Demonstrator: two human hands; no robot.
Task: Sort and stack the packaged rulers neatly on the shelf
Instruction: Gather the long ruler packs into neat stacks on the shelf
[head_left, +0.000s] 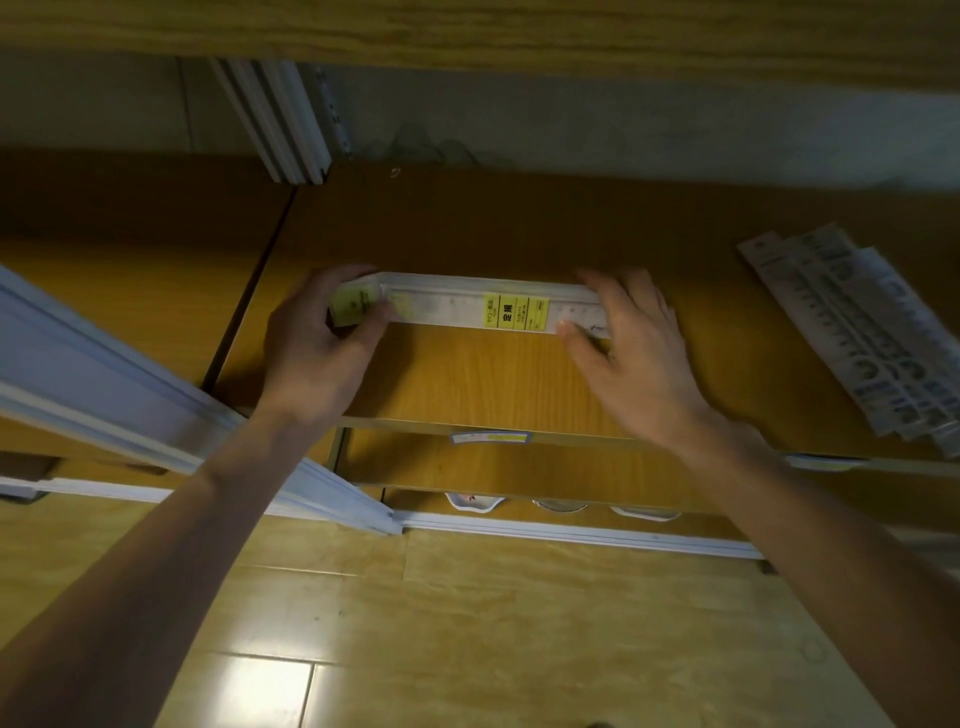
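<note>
Wooden shelf (467, 374) carries a stack of packaged rulers (483, 306) lying crosswise at its middle. Left hand (317, 343) grasps one end; right hand (628, 343) presses the other with straight fingers. More rulers (857, 332) lie well apart, right.

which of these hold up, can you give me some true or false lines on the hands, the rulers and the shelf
1. Both hands are on the same stack of packaged rulers. True.
2. The left hand grips the stack's left end with curled fingers. True.
3. The right hand is clenched in a fist away from the stack. False: its fingers are fairly straight and touch the stack's right end.
4. The stack carries a red label. False: the label is yellow with dark print.
5. A second pile of rulers lies on the shelf to the right, fanned out at an angle. True.
</note>
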